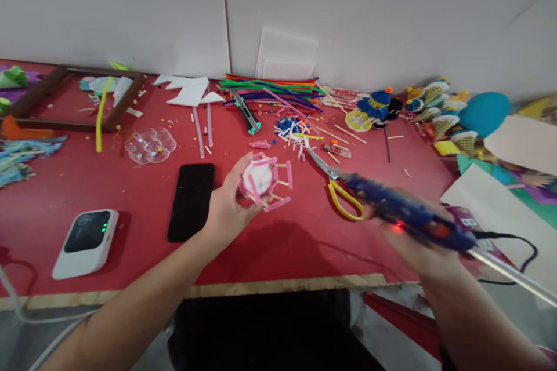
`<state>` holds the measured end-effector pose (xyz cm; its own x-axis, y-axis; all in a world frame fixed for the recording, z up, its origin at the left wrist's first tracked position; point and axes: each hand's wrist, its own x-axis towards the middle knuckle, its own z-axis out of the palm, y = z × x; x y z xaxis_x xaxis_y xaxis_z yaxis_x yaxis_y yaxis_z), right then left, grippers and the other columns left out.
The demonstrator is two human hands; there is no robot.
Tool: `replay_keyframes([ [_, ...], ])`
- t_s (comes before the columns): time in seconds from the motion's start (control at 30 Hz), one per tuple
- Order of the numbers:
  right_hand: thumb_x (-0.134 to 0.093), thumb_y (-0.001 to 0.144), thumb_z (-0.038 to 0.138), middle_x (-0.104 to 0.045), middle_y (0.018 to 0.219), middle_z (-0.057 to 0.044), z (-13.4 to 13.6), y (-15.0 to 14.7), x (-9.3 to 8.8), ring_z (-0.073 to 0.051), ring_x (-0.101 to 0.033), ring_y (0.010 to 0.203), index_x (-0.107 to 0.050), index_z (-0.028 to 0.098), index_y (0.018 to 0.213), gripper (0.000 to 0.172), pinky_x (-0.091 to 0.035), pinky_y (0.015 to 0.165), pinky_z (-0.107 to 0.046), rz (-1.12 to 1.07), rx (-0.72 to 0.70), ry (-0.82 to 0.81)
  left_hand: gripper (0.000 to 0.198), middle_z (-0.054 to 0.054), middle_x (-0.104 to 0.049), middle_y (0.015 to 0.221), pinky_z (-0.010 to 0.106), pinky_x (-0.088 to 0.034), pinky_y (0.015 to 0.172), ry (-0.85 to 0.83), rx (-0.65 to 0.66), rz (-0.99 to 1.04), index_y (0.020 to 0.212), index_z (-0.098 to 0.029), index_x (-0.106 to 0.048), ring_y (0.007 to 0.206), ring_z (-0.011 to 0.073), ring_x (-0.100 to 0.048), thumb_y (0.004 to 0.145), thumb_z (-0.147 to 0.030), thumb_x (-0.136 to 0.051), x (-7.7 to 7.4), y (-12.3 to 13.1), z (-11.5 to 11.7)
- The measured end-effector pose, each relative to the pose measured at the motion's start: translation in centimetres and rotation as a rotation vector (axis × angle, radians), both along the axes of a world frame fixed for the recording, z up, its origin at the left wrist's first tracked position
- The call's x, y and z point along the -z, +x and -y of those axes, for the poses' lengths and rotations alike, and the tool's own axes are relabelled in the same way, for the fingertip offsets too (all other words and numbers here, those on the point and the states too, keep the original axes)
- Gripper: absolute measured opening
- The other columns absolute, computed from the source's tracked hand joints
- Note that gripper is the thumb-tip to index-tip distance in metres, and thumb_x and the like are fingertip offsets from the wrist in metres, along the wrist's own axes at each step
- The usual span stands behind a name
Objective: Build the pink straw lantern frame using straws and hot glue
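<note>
Between the fingers and thumb of my left hand [228, 203] is a small pink and white craft piece [262, 178], with thin sticks and pink straw-like strips projecting from its right side. My right hand [409, 243] is closed around a dark blue glue gun [404, 208], blurred, with a red light glowing on its side and a white glue stick [513, 269] coming out of its back end. The gun's nozzle points left, apart from the craft piece. Yellow-handled scissors [343, 200] lie on the table just beyond the nozzle, partly covered by the gun.
A black phone [191, 203] and a white device with a lit display [87, 243] lie at the left. Behind are a box cutter [246, 113], coloured pipe cleaners [278, 90], straw bits [291, 126] and a clear flower-shaped tray [150, 145]. A black cord [509, 236] runs at the right.
</note>
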<state>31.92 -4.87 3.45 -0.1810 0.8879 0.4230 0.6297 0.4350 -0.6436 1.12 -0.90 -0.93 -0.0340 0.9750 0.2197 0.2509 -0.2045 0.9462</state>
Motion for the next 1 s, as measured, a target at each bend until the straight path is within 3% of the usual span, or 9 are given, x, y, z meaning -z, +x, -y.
replay_keyframes([
  [0.13,-0.056,0.071,0.011,-0.065,0.073,0.001,0.6,-5.5,-1.6,-0.016,-0.061,0.054,-0.061,0.026,0.098,0.031,-0.050,0.050,-0.028,-0.047,-0.245,-0.056,0.082,0.005,-0.076,0.103,0.024,-0.060,0.068,-0.040,0.029,0.008,0.139,-0.021,-0.054,0.072,0.0154,-0.070,0.064,-0.023,-0.085,-0.9,0.0,0.0],
  [0.23,-0.053,0.069,0.013,-0.063,0.069,0.000,-0.2,-7.4,-1.7,-0.015,-0.059,0.054,-0.060,0.024,0.090,0.024,-0.048,0.050,-0.028,-0.055,-0.294,-0.063,0.078,0.003,-0.076,0.099,0.021,-0.057,0.060,-0.061,0.031,-0.010,0.134,-0.023,-0.059,0.067,0.0139,-0.066,0.060,-0.015,-0.083,-1.4,-0.1,0.0],
  [0.47,-0.052,0.071,0.019,-0.063,0.067,0.001,-2.0,-7.4,-0.4,-0.016,-0.060,0.056,-0.059,0.025,0.085,0.016,-0.049,0.051,-0.028,-0.061,-0.296,0.006,0.075,0.003,-0.076,0.105,0.023,-0.057,0.060,0.003,-0.009,-0.088,0.132,-0.025,-0.061,0.060,0.0118,-0.062,0.060,-0.015,-0.081,-1.2,0.0,-0.3],
  [0.7,-0.054,0.068,0.017,-0.064,0.066,0.001,-3.9,-7.9,0.3,-0.017,-0.061,0.055,-0.060,0.025,0.082,0.017,-0.049,0.051,-0.029,-0.144,-0.315,0.036,0.082,0.004,-0.076,0.100,0.025,-0.059,0.062,-0.055,-0.058,-0.097,0.137,-0.023,-0.055,0.070,0.0170,-0.070,0.061,-0.021,-0.085,-0.8,-0.4,-0.8],
  [0.9,-0.054,0.069,0.019,-0.066,0.068,0.000,-3.7,-7.9,2.1,-0.018,-0.064,0.058,-0.060,0.026,0.086,0.020,-0.052,0.053,-0.029,-0.167,-0.367,0.055,0.079,0.007,-0.071,0.124,0.033,-0.062,0.084,-0.067,-0.046,0.034,0.136,-0.026,-0.057,0.097,0.0231,-0.072,0.062,-0.019,-0.085,0.2,-0.1,-0.7],
  [1.0,-0.052,0.067,0.017,-0.065,0.068,0.001,-3.6,-7.7,2.0,-0.017,-0.063,0.057,-0.059,0.025,0.085,0.021,-0.051,0.052,-0.028,-0.158,-0.353,0.038,0.086,0.008,-0.071,0.123,0.032,-0.062,0.082,-0.078,-0.030,0.032,0.139,-0.024,-0.054,0.093,0.0220,-0.072,0.060,-0.021,-0.088,0.4,-0.1,-0.8],
])
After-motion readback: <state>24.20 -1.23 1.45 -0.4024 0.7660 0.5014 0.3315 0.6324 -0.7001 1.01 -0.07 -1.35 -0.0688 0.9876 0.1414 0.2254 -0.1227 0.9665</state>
